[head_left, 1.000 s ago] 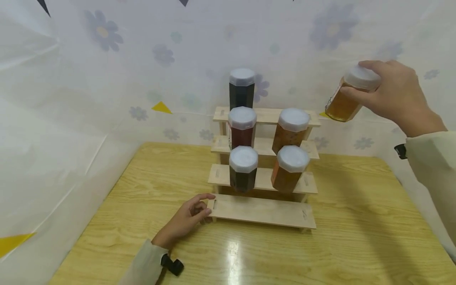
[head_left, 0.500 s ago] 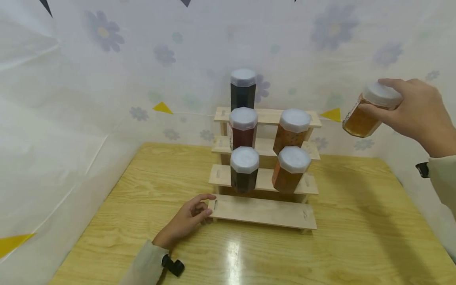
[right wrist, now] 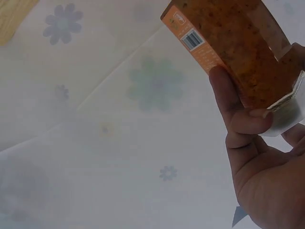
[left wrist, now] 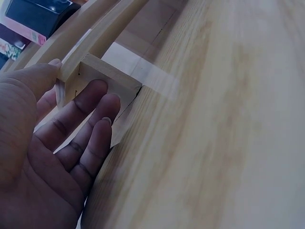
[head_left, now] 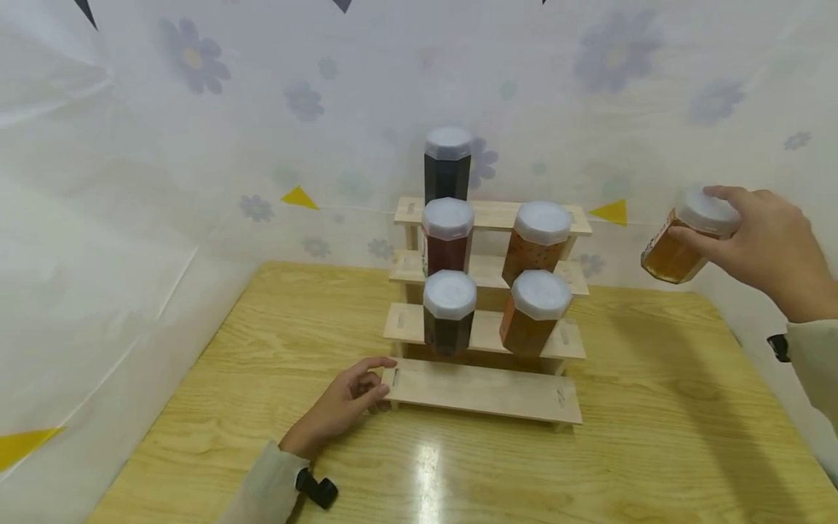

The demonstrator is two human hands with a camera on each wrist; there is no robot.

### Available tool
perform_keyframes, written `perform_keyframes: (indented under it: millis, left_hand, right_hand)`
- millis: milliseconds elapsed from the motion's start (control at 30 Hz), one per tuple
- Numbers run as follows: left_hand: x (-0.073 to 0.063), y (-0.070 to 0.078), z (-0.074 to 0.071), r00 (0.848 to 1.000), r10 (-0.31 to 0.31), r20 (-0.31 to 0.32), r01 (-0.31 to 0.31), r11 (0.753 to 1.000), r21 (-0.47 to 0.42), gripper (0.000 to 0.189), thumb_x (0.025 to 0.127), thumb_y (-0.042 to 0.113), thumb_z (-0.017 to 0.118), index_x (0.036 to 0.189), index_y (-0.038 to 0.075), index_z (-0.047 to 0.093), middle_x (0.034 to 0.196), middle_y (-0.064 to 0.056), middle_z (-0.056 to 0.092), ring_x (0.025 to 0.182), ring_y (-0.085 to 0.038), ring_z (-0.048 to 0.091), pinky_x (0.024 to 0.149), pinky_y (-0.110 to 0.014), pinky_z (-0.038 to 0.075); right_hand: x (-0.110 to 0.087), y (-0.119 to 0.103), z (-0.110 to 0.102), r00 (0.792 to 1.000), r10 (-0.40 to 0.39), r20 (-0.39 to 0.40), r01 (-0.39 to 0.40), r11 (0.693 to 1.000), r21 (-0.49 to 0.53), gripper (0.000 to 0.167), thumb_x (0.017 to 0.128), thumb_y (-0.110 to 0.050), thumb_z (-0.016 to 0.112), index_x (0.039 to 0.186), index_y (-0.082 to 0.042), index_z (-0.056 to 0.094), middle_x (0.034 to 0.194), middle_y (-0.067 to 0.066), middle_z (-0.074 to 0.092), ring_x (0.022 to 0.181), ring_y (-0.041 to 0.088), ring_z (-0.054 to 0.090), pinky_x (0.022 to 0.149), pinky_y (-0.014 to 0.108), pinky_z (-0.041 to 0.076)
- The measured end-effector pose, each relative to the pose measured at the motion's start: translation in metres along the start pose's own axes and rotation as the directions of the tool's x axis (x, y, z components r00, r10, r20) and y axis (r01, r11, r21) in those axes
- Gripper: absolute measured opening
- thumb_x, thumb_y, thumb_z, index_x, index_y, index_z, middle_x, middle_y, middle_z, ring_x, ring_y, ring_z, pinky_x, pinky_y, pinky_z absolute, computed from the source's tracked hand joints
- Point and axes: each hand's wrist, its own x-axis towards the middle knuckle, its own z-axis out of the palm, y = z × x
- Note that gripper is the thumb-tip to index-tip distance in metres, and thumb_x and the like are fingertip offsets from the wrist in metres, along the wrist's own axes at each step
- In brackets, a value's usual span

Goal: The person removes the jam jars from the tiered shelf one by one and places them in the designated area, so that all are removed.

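My right hand (head_left: 779,247) grips an amber jar (head_left: 677,247) around its white lid, tilted in the air right of the rack. In the right wrist view this jar (right wrist: 238,43) shows an orange label with a barcode. My left hand (head_left: 343,400) holds the left end of the lowest step of the tiered wooden rack (head_left: 484,387), with its fingers (left wrist: 93,98) curled by the end support. On the rack's upper steps stand dark jars (head_left: 448,320) (head_left: 448,167), a deep red jar (head_left: 448,240), and two orange-brown jars (head_left: 535,313) (head_left: 538,236), all with white lids.
The rack stands on a wood-grain table (head_left: 314,313). Behind it hangs a white flower-print sheet (head_left: 366,87), with yellow triangles (head_left: 610,212) on it. Another pale sheet (head_left: 98,240) hangs along the left side.
My right hand has carried the amber jar rightward and then down, away from the rack. The left hand and the jars on the rack have stayed in place.
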Motion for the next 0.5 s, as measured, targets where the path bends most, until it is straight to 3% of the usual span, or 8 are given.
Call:
perform_keyframes:
  millis: [167,500]
  left_hand:
    - [0.0,-0.001,0.0,1.0,-0.002,0.004,0.002,1.0,0.002,0.043,0.109,0.014,0.056,0.151,0.012,0.047,0.096,-0.019,0.066,0.089,-0.035,0.071,0.077,-0.041,0.063]
    - [0.0,0.001,0.001,1.0,-0.011,-0.007,0.011,1.0,0.003,0.043,0.109,0.014,0.057,0.151,0.012,0.048,0.096,-0.019,0.067,0.088,-0.035,0.071,0.079,-0.04,0.063]
  right_hand:
    - [-0.009,0.011,0.011,0.996,0.054,0.074,-0.051,0.998,-0.04,0.081,0.096,-0.053,0.069,0.149,0.005,0.046,0.122,0.046,0.047,0.101,0.06,0.049,0.072,0.074,0.044]
    - [-0.025,0.027,0.027,0.993,0.063,0.1,-0.06,0.997,-0.038,0.082,0.097,-0.053,0.069,0.149,0.005,0.045,0.122,0.047,0.046,0.098,0.061,0.051,0.067,0.073,0.046]
